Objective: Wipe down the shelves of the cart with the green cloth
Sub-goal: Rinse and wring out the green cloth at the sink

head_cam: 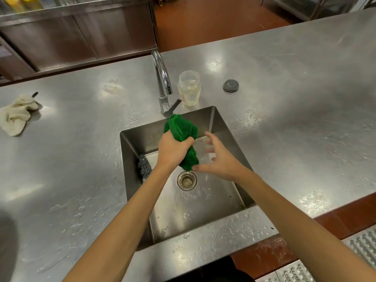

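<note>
The green cloth [183, 129] is bunched into a twisted roll over the steel sink [221, 127]. My left hand [173, 149] grips its middle, with one end sticking up and the other hanging down. My right hand [219, 159] is just right of the cloth, fingers spread and loosely bent, its thumb touching the cloth's lower end. No cart is in view.
A curved faucet [161, 78] stands behind the sink, with a clear plastic jar [189, 90] and a grey lid [231, 85] beside it. A steel scourer [144, 165] lies in the sink's left side, the drain [187, 181] below my hands. A beige rag [16, 115] lies far left on the wet counter.
</note>
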A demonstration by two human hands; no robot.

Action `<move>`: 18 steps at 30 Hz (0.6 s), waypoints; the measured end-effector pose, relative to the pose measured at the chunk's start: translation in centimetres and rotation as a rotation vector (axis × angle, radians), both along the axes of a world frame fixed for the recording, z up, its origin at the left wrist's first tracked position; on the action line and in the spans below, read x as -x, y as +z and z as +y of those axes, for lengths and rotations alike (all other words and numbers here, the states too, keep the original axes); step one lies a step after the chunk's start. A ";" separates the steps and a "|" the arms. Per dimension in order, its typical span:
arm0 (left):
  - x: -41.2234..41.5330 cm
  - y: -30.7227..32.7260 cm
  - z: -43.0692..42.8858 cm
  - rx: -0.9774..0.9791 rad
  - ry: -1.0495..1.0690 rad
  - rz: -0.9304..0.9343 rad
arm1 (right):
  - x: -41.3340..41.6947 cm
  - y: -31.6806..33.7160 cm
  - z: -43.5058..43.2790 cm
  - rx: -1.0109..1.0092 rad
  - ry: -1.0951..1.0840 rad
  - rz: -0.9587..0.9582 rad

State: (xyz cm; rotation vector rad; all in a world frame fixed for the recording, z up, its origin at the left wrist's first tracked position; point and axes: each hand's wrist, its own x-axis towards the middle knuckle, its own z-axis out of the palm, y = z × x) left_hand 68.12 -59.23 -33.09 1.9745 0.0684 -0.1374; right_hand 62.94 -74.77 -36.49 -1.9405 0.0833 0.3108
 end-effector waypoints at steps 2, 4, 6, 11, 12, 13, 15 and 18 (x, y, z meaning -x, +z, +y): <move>0.0 -0.1 0.6 -0.083 -0.125 -0.103 | -0.6 0.8 -0.9 -0.249 -0.108 0.072; 0.1 -0.3 0.5 -0.231 -0.263 -0.197 | -1.6 1.7 -0.9 -0.501 -0.170 0.159; 0.2 -0.5 0.0 -0.334 -0.370 -0.225 | -2.6 2.6 0.3 -0.515 -0.162 0.170; 1.1 -1.2 -1.4 -0.317 -0.354 -0.239 | -3.9 3.0 3.1 -0.191 -0.378 0.008; 1.4 -1.3 -1.4 -0.280 -0.285 -0.251 | -4.0 3.0 3.3 -0.157 -0.413 -0.025; 1.6 -1.4 -1.3 -0.240 -0.210 -0.268 | -4.1 3.1 3.3 -0.127 -0.443 -0.052; 1.6 -1.5 -0.8 -0.223 -0.149 -0.284 | -4.0 3.1 3.2 -0.121 -0.479 -0.074; 1.0 -1.3 0.2 -0.205 -0.347 -0.158 | -3.4 3.3 3.1 -0.195 -0.445 -0.031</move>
